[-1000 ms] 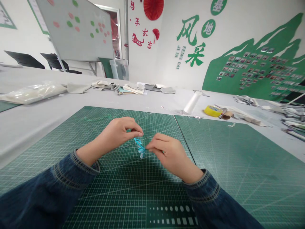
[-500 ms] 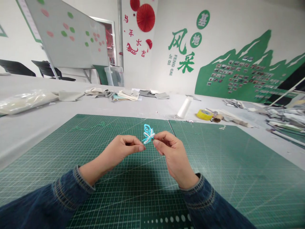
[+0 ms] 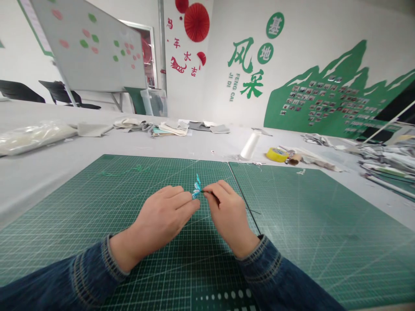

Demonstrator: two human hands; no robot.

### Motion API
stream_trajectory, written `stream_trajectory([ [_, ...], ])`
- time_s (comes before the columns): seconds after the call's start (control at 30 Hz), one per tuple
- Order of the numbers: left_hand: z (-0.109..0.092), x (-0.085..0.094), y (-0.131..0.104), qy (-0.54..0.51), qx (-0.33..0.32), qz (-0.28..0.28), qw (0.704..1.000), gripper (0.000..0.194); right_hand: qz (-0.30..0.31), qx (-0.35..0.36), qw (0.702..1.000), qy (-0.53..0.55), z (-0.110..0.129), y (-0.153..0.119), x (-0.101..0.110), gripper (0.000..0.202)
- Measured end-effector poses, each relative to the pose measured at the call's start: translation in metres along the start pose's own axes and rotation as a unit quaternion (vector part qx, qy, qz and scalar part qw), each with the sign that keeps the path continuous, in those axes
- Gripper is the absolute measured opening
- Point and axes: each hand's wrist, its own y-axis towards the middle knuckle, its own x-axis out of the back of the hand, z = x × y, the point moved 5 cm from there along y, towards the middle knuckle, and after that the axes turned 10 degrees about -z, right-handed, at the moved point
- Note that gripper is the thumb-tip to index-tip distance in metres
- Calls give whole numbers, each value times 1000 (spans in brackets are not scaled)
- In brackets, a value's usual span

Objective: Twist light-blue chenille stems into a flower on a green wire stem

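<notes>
A small turquoise butterfly-shaped ornament point(image 3: 196, 188) with whitish beadwork stands almost edge-on between my hands, above the green cutting mat point(image 3: 175, 172). My right hand point(image 3: 228, 211) pinches it by the dark, thin stem at its base. The stem's far end point(image 3: 254, 211) pokes out past the right side of that hand. On the other side, my left hand point(image 3: 162, 216) has its back turned up and its fingers closed at the lower edge of the ornament. Its fingertips are partly hidden.
Beyond the mat lie a white thread cone point(image 3: 250, 146), a yellow tape roll point(image 3: 277, 154) and cloth pieces point(image 3: 171, 128). A clear plastic bag point(image 3: 35, 137) rests at the left. Green thread scraps point(image 3: 141, 168) lie on the mat; more fabric point(image 3: 392, 151) is heaped at right.
The ornament has turned from facing me to nearly edge-on. My left hand has rolled over, back upward, and closed in on it. The stem's end now shows beyond my right hand.
</notes>
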Motion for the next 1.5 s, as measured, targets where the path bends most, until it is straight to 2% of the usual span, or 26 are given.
stream_trajectory([
  [0.13,2,4,3,43,-29,15,999,19,67,84,991,-84,6,-5,-9,19],
  [0.27,15,5,3,53,-11,27,998,22,113,124,980,-108,8,-8,-14,18],
  [0.57,51,-15,-9,-54,105,78,990,20,182,119,974,-68,12,-4,-16,19],
  [0.73,63,-13,-10,-102,185,50,976,21,181,94,979,23,12,0,-10,19],
  [0.87,72,-14,-10,-198,282,41,938,26,183,33,972,145,10,4,-6,15],
  [1.0,74,-21,-15,-321,375,54,868,18,178,-66,949,251,7,8,-4,13],
  [1.07,72,-25,-16,-373,406,53,833,16,171,-126,928,305,3,8,-5,9],
  [1.17,66,-29,-17,-433,433,42,790,15,149,-223,878,395,-4,5,-8,2],
  [1.33,49,-39,-18,-445,440,99,774,37,96,-316,812,481,-10,3,-10,10],
  [1.43,39,-43,-18,-471,449,112,751,39,90,-348,779,514,-11,2,-12,13],
  [1.5,35,-43,-16,-469,452,102,751,36,77,-371,761,527,-12,1,-12,15],
])
